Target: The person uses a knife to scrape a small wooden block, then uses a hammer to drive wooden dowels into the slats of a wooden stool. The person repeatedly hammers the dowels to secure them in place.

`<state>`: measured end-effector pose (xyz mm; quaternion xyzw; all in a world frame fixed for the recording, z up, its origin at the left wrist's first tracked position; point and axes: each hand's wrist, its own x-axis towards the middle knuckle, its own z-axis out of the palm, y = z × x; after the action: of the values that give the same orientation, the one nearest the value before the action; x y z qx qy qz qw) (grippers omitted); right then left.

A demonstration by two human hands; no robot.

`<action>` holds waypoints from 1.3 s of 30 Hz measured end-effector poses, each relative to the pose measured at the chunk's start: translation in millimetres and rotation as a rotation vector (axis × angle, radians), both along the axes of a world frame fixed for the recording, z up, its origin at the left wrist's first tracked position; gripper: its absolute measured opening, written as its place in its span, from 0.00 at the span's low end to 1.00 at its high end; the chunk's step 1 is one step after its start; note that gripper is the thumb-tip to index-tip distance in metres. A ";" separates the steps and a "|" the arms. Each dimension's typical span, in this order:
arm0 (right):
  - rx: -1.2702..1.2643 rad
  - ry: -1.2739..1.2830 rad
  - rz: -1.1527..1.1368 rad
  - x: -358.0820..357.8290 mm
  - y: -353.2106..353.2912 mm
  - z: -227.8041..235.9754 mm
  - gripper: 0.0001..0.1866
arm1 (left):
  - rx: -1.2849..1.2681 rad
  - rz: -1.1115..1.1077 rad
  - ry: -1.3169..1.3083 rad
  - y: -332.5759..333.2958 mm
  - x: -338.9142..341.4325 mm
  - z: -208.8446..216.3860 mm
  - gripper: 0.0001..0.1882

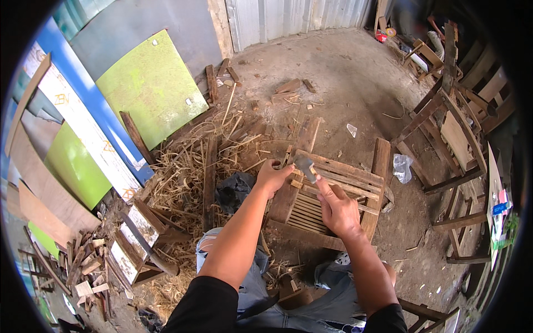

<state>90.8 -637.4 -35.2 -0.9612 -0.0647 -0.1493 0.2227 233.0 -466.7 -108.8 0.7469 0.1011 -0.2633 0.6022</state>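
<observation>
A slatted wooden frame point(355, 178), like a chair seat, lies on the dirt floor in front of my knees. My left hand point(272, 176) grips its near left corner, fingers curled over the top rail. My right hand point(336, 208) rests over the slats and holds a hammer point(305, 166) by its handle, the grey metal head pointing up and away near the frame's top rail. The hammer's handle is mostly hidden inside my fist. My jeans-covered legs show at the bottom.
Rattan strips and wood scraps point(189, 166) pile up on the left. Green and blue boards point(150, 83) lean against the wall. Broken wooden chair frames point(449, 122) stack on the right. A plastic bag point(402, 166) lies beside the frame. A small framed piece point(136, 238) lies lower left.
</observation>
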 end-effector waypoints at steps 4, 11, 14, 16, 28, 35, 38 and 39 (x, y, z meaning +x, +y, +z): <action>-0.144 0.159 -0.027 4.5 -0.5 -3.0 0.33 | 0.016 0.013 -0.002 -0.3 -0.8 1.6 0.37; -0.062 -0.051 0.071 -0.6 -9.7 -2.3 0.31 | 0.001 0.006 -0.016 -0.6 1.9 -7.0 0.37; -0.083 0.147 0.005 0.0 -8.4 -2.7 0.30 | -0.027 -0.011 -0.010 -1.0 3.3 -7.7 0.36; -0.023 0.041 -0.024 -0.6 -6.5 -1.7 0.31 | -0.019 0.006 -0.042 -0.9 5.1 -3.8 0.36; 0.033 0.124 -0.065 -1.2 -3.8 -6.7 0.35 | 0.030 -0.038 0.003 1.2 -0.2 9.9 0.40; -0.011 0.155 -0.063 1.4 1.1 -4.8 0.33 | 0.010 0.002 -0.015 1.9 0.3 -4.4 0.36; 0.088 0.095 -0.057 -0.2 2.8 -5.6 0.33 | -0.070 0.013 0.015 2.3 1.4 -7.7 0.36; 0.115 0.090 -0.052 -2.7 3.3 -5.7 0.33 | -0.066 0.003 0.027 2.3 2.2 -7.8 0.37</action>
<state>88.1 -634.2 -40.9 -0.9539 -0.0209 -0.1151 0.2762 235.3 -464.5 -116.6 0.7229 0.1019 -0.2755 0.6254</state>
